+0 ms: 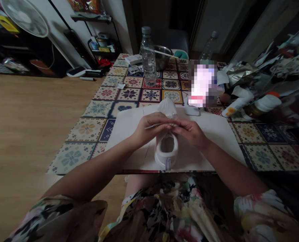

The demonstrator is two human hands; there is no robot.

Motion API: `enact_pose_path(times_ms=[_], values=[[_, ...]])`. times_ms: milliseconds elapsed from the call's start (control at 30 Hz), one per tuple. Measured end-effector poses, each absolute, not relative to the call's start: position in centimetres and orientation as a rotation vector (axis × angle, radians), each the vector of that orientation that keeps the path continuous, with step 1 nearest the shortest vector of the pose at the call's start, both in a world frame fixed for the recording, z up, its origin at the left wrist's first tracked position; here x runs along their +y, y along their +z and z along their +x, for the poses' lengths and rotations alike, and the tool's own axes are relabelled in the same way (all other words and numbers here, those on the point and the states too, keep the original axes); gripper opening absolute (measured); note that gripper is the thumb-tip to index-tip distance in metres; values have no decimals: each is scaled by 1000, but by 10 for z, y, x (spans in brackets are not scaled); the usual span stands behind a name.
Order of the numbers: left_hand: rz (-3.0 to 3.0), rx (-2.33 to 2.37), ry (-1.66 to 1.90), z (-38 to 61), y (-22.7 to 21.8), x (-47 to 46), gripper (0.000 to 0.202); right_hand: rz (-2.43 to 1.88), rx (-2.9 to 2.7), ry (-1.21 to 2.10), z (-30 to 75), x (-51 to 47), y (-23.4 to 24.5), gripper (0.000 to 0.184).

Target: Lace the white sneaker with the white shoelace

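A white shoe (160, 158) stands on a white sheet (199, 144), its heel toward me and its opening facing up. On its heel is a small purple-edged tab. My left hand (153, 127) and my right hand (189, 131) meet above the front of the opening, fingertips nearly touching. Both are closed in a pinch. A thin pale strip lies along the fingers of my left hand; what the right fingertips grip is hidden. Beyond the hands, a crumpled white piece (167, 107) covers or forms the toe; I cannot tell which.
A phone-like screen (202, 85), blurred out, stands on a white base (191, 110). Behind are a clear water bottle (149, 64), a metal bowl (161, 55) and a white box (133, 59). Bottles (261, 106) and clutter crowd the right. A fan (26, 16) stands far left.
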State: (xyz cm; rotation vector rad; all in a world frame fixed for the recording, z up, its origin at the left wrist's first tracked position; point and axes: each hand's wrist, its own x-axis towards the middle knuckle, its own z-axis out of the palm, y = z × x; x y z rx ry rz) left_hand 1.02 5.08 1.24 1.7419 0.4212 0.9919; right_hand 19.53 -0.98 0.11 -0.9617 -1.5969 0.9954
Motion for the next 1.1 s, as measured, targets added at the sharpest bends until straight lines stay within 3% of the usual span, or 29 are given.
enact_pose_path(times_ms=[100, 167, 333, 433, 567, 800, 1000, 1100], values=[[1755, 424, 969, 10, 12, 53, 22, -924, -1500, 1222, 197, -9, 1, 19], [1692, 480, 969, 11, 11, 53, 24, -913, -1450, 1201, 196, -9, -1, 16], [1513, 600, 906, 15, 9, 49, 29, -969, -1498, 737, 190, -14, -2, 25], [1432, 617, 865, 17, 10, 47, 32, -921, -1709, 433, 190, -18, 2, 17], [1277, 621, 814, 19, 11, 46, 32, -889, -1826, 203, 193, -18, 7, 28], [1142, 592, 766, 19, 11, 42, 30, -882, -2023, -233, 199, -20, 0, 21], [1145, 576, 772, 19, 7, 53, 27, -916, -1755, 276, 196, -20, 4, 9], [1019, 518, 936, 18, 10, 67, 27, -866, -1485, 618, 199, -13, 7, 26]])
